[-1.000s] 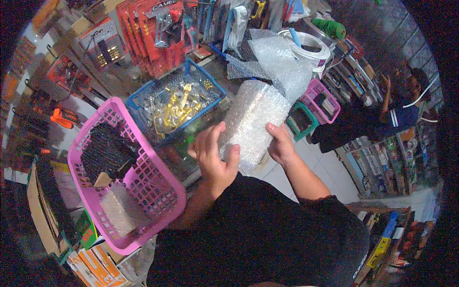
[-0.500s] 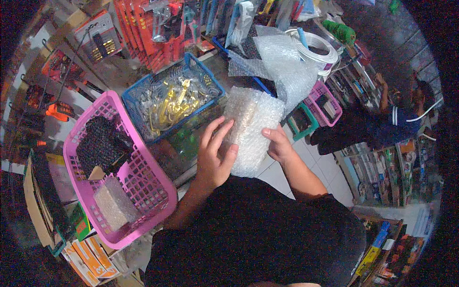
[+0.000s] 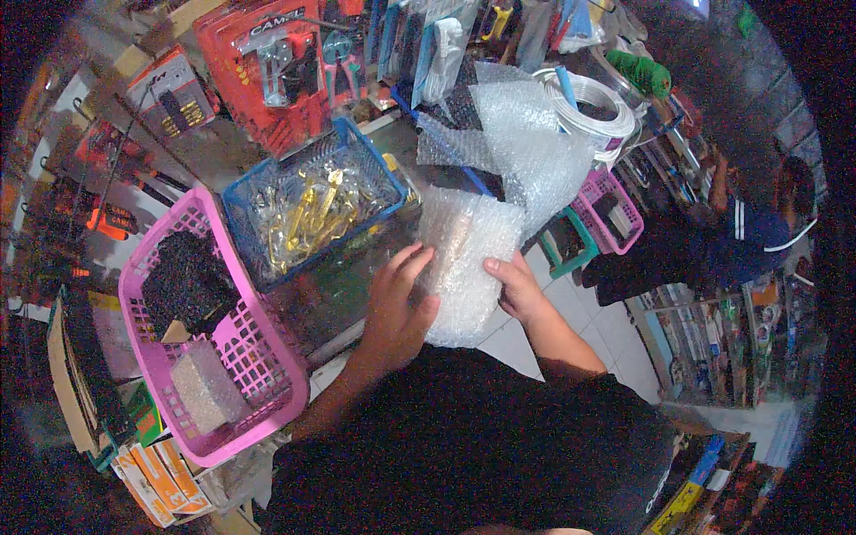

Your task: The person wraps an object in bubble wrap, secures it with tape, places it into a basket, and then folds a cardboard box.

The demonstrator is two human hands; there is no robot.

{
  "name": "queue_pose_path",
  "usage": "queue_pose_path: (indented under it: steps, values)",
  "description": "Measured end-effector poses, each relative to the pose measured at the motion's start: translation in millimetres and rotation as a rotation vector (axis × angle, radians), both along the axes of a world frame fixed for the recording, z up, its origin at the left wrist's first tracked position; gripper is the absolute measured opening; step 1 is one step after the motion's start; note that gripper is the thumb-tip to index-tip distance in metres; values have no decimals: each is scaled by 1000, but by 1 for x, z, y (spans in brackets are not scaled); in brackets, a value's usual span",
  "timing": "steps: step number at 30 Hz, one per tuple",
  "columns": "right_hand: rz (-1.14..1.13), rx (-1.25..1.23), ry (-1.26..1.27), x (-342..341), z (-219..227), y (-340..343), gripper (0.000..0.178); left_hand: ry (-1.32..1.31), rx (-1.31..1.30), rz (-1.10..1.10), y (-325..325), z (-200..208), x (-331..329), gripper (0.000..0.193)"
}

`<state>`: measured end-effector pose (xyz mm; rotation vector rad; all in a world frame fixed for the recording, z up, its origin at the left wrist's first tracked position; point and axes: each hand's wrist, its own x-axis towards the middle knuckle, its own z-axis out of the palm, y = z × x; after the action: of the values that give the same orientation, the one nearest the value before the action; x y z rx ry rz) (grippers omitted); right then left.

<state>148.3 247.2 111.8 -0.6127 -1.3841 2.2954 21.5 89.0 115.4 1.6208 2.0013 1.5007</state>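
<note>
A bundle of clear bubble wrap (image 3: 468, 259) sits in front of my chest, and both hands are on it. My left hand (image 3: 399, 308) presses flat against its left side with fingers spread upward. My right hand (image 3: 517, 287) grips its right edge, thumb on the front. What is wrapped inside is hidden. More loose bubble wrap (image 3: 526, 147) trails up behind the bundle over the counter.
A blue basket (image 3: 254, 201) of gold-coloured hardware sits left of the bundle. A pink basket (image 3: 267, 366) holds dark items and a grey block. Smaller pink (image 3: 615, 209) and teal (image 3: 571, 241) baskets stand to the right. Packaged tools hang behind. Another person (image 3: 749, 241) stands at far right.
The bundle has been turned more upright and brought closer to me. My left hand has slid lower along its left side; my right hand stays on the right edge.
</note>
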Motion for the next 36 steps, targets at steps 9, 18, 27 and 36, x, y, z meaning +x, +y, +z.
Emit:
queue_pose_path:
  steps: [9,18,27,36]
  values:
    - [163,70,99,-13,14,20,90,-434,-113,78,9,-14,3,70]
    - [384,68,-38,-41,-12,10,86,-632,-117,267,-10,24,9,78]
    - [599,-53,65,-92,40,-32,74,-521,-84,543,-79,71,17,76]
    - [670,-198,-97,-128,60,-97,70,-438,118,669,-137,68,15,78]
